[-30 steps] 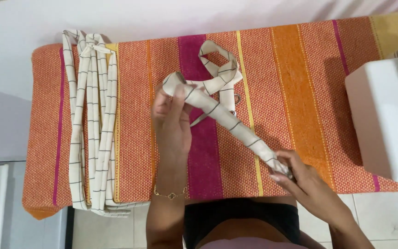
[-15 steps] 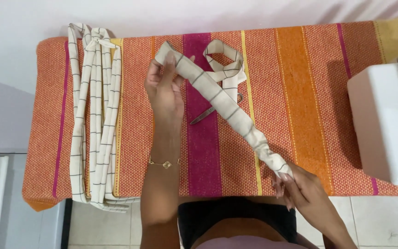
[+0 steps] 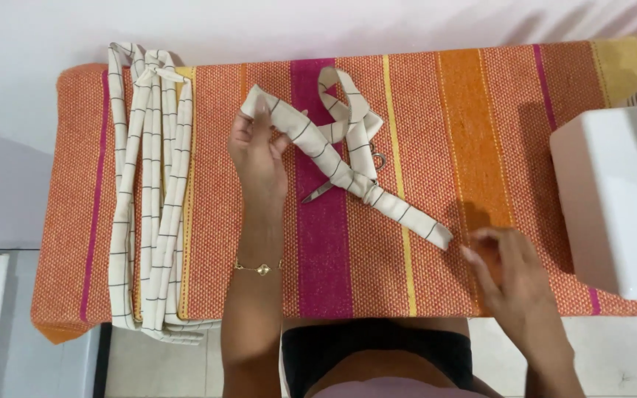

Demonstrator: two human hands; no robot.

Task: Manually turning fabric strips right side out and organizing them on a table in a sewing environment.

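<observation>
Orange, pink and yellow striped woven cloth (image 3: 495,133) covers the long table that fills most of the frame, and we work above it. No container shows here; everything lies loose on the cloth. At the right edge of the frame stands a white sewing machine (image 3: 610,199), its body reaching from mid-height down toward the lower right.

At the left of the frame a bundle of cream fabric strips with thin dark check lines (image 3: 149,199) lies lengthwise on the cloth, running from the top edge of the table down past its near edge.

Near the centre lies the long cream checked fabric strip (image 3: 348,180) that we handle. It runs diagonally from upper left of centre down to the right, with a looped, folded part above it near the pink stripe. Small metal scissors (image 3: 333,184) lie under the strip, one blade tip and one ring handle showing on either side of it.

Our left hand (image 3: 259,158) is raised over the cloth left of centre, fingers closed narrowly, pinching the upper end of the strip at the fingertips (image 3: 259,110). Our right hand (image 3: 514,276) hovers at the lower right, fingers loosely spread and holding nothing; the strip's lower end lies on the cloth just beside its fingertips, apart from them.
</observation>
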